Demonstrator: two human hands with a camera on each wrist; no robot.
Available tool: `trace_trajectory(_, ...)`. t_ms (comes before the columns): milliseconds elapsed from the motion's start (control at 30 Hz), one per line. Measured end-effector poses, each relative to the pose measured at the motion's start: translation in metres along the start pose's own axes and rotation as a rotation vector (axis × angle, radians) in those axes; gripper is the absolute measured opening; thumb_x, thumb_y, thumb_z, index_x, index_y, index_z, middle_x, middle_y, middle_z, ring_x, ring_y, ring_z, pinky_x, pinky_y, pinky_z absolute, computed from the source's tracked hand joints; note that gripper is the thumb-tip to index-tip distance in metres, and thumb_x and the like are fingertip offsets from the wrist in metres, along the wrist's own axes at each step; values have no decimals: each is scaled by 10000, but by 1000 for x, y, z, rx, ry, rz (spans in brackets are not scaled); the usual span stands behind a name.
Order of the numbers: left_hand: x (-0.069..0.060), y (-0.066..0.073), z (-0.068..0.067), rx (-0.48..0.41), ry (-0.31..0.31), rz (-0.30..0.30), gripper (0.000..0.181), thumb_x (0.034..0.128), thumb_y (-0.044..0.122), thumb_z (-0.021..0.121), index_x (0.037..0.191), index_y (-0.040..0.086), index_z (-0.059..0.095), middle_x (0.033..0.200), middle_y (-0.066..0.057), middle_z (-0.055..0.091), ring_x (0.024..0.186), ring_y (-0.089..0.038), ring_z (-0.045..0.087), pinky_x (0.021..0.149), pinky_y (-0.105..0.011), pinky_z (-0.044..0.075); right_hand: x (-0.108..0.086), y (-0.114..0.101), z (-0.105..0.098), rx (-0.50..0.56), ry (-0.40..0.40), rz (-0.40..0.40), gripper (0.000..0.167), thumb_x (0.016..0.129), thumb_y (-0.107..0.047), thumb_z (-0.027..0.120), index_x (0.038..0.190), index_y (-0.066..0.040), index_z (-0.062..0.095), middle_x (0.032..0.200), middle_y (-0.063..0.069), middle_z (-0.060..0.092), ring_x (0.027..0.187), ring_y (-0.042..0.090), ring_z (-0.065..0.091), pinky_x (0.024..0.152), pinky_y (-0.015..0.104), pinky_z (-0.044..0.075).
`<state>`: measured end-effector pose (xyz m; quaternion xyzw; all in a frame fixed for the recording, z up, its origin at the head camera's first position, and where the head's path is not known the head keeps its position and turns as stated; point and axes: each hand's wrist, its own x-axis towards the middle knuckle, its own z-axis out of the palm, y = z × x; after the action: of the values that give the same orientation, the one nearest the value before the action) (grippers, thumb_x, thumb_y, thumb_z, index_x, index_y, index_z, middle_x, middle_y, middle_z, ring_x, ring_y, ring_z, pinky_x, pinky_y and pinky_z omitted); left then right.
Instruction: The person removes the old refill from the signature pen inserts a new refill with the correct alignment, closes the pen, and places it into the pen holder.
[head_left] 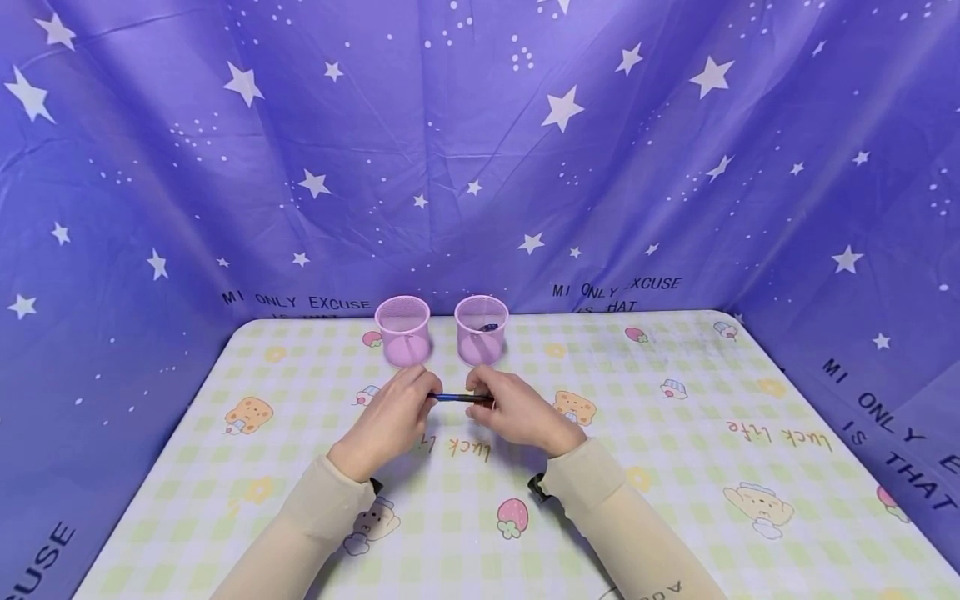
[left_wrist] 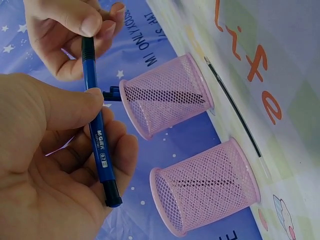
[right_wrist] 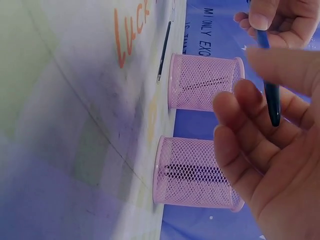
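Both hands hold one blue pen (left_wrist: 102,145) with a black grip end, level above the table in front of two pink mesh cups. My left hand (head_left: 393,414) grips the barrel between thumb and fingers. At the pen's black tip end, my right hand (head_left: 521,410) pinches it with thumb and fingers. A thin dark pen refill (left_wrist: 235,107) lies on the table near the cups; the hands hide it in the head view. Inside the right cup (head_left: 482,346) stands another blue pen (left_wrist: 112,95). The left cup (head_left: 406,346) contains a thin dark stick like a refill (right_wrist: 202,84).
The table (head_left: 660,450) has a green-and-white checked cover with cartoon prints and lettering. Behind it and at both sides hangs a purple curtain (head_left: 427,167) with white stars. The cups stand near the table's back edge.
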<state>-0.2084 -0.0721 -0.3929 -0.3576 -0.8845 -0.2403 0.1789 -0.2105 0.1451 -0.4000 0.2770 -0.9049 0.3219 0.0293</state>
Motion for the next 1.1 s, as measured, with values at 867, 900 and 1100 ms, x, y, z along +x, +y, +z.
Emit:
trace_trajectory(867, -2, -2, 2, 8, -10, -1, 163, 818, -42, 683, 887, 83, 605, 825, 37, 502, 767, -132, 504, 697, -300, 472, -1, 1, 0, -10, 17, -36, 192, 869, -144, 682, 984, -157, 528, 791, -92, 557, 707, 89, 533, 680, 275, 459)
trace_trajectory(900, -2, -2, 2, 6, -10, -2, 163, 819, -43, 681, 889, 83, 605, 826, 36, 503, 768, -132, 504, 700, -300, 472, -1, 1, 0, -10, 22, -35, 184, 871, -133, 676, 965, -163, 520, 790, -91, 553, 709, 87, 532, 679, 271, 459)
trace_trajectory(1100, -2, -3, 3, 0, -8, -4, 159, 820, -48, 677, 894, 75, 608, 831, 32, 510, 771, -133, 505, 706, -300, 473, -1, 0, -1, -13, 23, -43, 120, 900, -140, 642, 920, -184, 532, 776, -102, 552, 691, 66, 519, 663, 261, 455)
